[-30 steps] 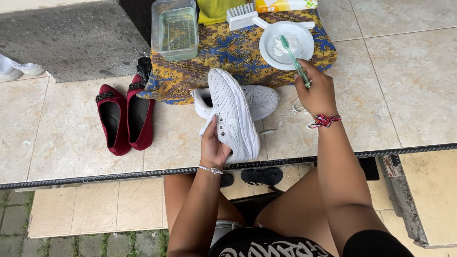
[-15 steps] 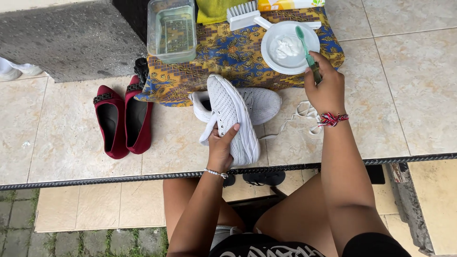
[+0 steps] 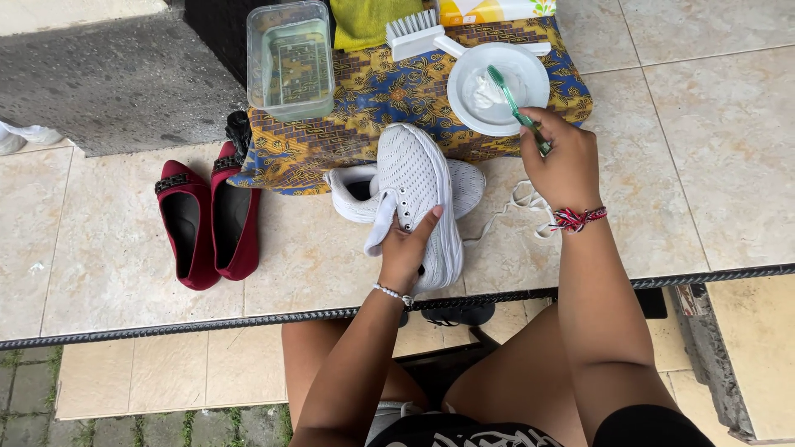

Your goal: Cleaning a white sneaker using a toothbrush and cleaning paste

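The left hand (image 3: 407, 252) gripped a white sneaker (image 3: 418, 199) at centre frame. The right hand (image 3: 566, 161) closed its fingers around a green toothbrush (image 3: 512, 101), bristles in the white bowl (image 3: 497, 87) of white paste; upper left, a clear tub (image 3: 290, 60) held water.

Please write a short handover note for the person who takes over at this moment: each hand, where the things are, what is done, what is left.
Left hand: holds the white sneaker at its heel.
Right hand: grips the green toothbrush, bristles in the white bowl of white paste.
Second sneaker lies behind; loose laces beside it.
Water tub and scrub brush are on the patterned cloth.
Done: laces out.
Left: seemingly the brushing.
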